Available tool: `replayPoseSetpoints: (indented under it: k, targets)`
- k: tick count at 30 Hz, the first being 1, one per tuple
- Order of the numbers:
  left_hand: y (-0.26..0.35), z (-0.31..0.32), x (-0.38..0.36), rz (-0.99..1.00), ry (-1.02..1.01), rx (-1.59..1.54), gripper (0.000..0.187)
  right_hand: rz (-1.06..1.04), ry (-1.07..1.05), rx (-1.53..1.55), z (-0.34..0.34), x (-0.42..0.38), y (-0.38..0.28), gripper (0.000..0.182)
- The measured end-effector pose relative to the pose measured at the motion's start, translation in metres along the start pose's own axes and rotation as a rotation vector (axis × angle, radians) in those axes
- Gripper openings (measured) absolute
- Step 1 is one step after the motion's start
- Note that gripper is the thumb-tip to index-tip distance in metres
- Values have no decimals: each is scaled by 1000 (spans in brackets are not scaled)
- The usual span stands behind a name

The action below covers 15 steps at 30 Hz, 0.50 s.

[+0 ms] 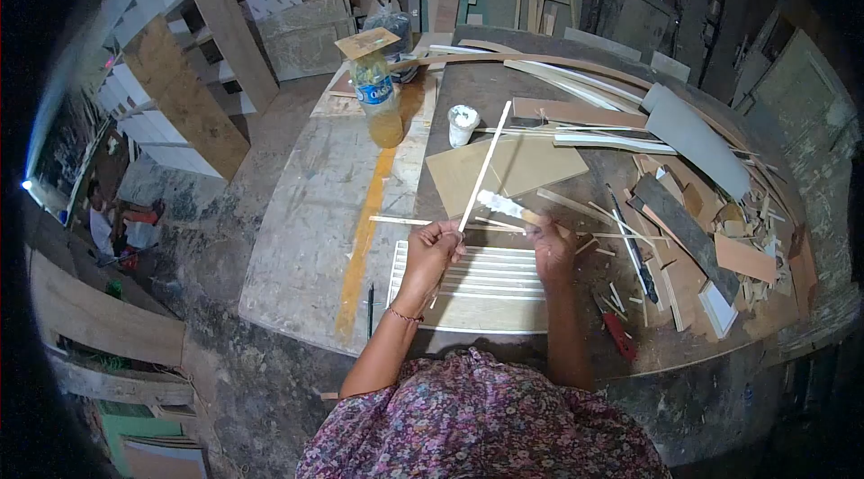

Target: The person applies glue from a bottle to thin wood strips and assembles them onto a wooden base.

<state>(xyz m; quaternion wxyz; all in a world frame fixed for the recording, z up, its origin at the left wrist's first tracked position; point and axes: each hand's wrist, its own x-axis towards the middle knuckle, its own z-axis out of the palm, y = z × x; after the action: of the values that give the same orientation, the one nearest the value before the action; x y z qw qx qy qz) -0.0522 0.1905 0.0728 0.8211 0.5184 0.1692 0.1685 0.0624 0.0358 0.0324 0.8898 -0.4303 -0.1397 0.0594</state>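
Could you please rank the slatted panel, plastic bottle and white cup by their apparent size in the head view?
1. Slatted panel, partly hidden by the hands
2. Plastic bottle
3. White cup

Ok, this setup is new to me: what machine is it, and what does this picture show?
There's no machine: a person works bare-handed, wearing one camera on the head that looks forward and down. The left hand holds a thin pale strip; the right hand holds a short stick with white stuff on its end. On the table below lies a slatted panel, with a white cup and a bottle farther off, and wood offcuts and a red tool to the right.
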Motion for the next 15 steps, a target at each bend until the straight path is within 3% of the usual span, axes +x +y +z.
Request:
replayPoseSetpoints:
  k: [7,10,15]
  targets:
    - [1,0,-6,40,7,135,12,-64,-114,-99,7,5,3,18]
    - [-2,-1,-9,21,1,166,12,-65,14,-54,11,13,2,18]
    - [-4,1,-7,6,-1,79,13,-56,-27,-51,17,10,-1,17]
